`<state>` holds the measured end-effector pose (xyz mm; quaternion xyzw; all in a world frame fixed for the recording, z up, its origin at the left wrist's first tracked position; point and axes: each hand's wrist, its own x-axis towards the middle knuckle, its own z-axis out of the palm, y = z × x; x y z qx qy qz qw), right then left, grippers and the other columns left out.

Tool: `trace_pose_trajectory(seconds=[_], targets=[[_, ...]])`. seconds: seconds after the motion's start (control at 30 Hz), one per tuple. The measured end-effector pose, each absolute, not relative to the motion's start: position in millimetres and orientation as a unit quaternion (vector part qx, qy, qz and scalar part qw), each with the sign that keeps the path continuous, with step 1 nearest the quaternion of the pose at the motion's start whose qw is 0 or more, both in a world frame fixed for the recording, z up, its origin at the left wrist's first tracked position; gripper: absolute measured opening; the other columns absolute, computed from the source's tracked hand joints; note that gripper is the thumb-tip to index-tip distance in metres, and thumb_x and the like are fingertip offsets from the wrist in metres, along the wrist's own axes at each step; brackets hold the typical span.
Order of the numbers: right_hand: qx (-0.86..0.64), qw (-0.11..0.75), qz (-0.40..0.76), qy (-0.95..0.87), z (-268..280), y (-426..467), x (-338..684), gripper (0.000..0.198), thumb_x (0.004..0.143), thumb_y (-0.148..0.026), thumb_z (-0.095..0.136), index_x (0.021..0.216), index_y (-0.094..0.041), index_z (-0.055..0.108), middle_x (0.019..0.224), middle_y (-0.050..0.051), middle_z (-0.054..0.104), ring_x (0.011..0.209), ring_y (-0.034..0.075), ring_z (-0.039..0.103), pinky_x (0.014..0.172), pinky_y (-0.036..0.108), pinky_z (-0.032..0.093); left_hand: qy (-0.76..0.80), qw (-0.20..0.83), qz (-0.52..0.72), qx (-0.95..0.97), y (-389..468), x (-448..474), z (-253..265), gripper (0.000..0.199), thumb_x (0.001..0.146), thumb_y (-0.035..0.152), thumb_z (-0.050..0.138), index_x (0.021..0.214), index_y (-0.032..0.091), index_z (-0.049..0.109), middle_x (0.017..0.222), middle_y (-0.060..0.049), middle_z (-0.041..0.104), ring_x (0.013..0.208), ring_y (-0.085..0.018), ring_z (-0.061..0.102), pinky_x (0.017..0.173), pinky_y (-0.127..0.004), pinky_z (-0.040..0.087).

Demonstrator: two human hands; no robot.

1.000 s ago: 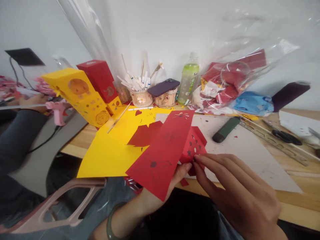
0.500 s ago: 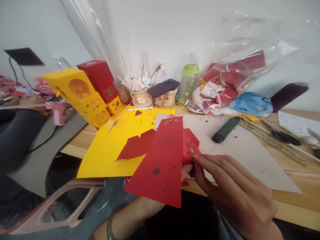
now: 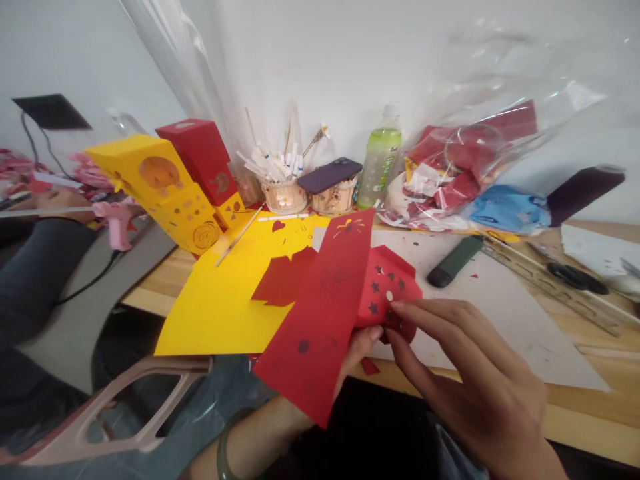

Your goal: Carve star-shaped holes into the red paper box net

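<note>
A red paper cutout (image 3: pixel 320 293) with a long panel, side flaps and punched holes is held above the table in front of me. My left hand (image 3: pixel 357 350) grips its lower edge from beneath, thumb on top; the other fingers are hidden behind the paper. On the right, the fingertips of my right hand (image 3: pixel 465 360) pinch the star-punched section (image 3: pixel 385 287), which bends under them. Pencil-like drawing marks and a cut flower shape show on the long panel. Under the cutout lie a yellow sheet (image 3: pixel 200 313) and a white sheet (image 3: pixel 525 340).
Behind stand a yellow paper box (image 3: pixel 175 200), a red box (image 3: pixel 200 153), a pen basket (image 3: pixel 284 198), a phone (image 3: pixel 330 175) and a green bottle (image 3: pixel 383 157). On the right lie a dark green cutter (image 3: pixel 455 260), a ruler (image 3: pixel 555 287) and scissors (image 3: pixel 577 277). A co-worker's sleeve (image 3: pixel 60 260) is at left.
The red cutout has turned and tilted, so more of its star-punched section shows on the right. My left thumb is more exposed, and my right fingers stay on the paper.
</note>
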<state>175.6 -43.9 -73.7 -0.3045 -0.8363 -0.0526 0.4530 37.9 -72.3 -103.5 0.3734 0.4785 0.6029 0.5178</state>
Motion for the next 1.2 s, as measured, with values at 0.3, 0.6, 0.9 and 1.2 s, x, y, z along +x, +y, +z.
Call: trace_pose_trajectory(seconds=[0.3,0.6,0.9,1.2], targets=[[-0.429,0.364,-0.148,-0.813,-99,11,226,0.015,0.085,-0.023,0.059,0.098,-0.017,0.061,0.090,0.007,0.070,0.068,0.013,0.068,0.046,0.017,0.050,0.386,0.640,0.587,0.312,-51,37,-109,0.046,0.076,0.019,0.066,0.120,0.013,0.055,0.128,-0.013,0.055,0.122,-0.023,0.050,0.108,-0.037,0.034],[-0.470,0.139,-0.275,-0.827,-116,66,290,0.037,0.074,-0.003,0.051,0.103,-0.015,0.070,0.070,0.010,0.064,0.056,0.016,0.055,0.038,0.026,0.016,0.399,0.603,0.085,0.685,-73,-39,-45,0.022,0.089,0.028,0.054,0.102,0.023,0.070,0.092,-0.005,0.073,0.081,-0.015,0.069,0.071,-0.020,0.052],[-0.488,0.070,-0.222,-0.841,-110,119,293,0.020,0.076,-0.004,0.055,0.080,-0.013,0.072,0.062,0.002,0.062,0.058,0.009,0.055,0.046,0.031,0.013,0.304,0.148,-0.003,0.941,-2,-50,-85,0.041,0.088,0.011,0.047,0.127,0.020,0.052,0.136,-0.006,0.048,0.132,-0.023,0.037,0.108,-0.042,0.030],[-0.499,0.332,0.012,-0.801,-71,76,279,0.056,0.077,-0.068,0.045,0.091,-0.018,0.064,0.076,0.003,0.065,0.053,0.010,0.058,0.038,0.024,0.038,0.371,-0.050,0.010,0.927,10,-23,-123,0.041,0.094,0.021,0.044,0.134,0.015,0.043,0.138,-0.010,0.046,0.123,-0.030,0.047,0.095,-0.046,0.041]])
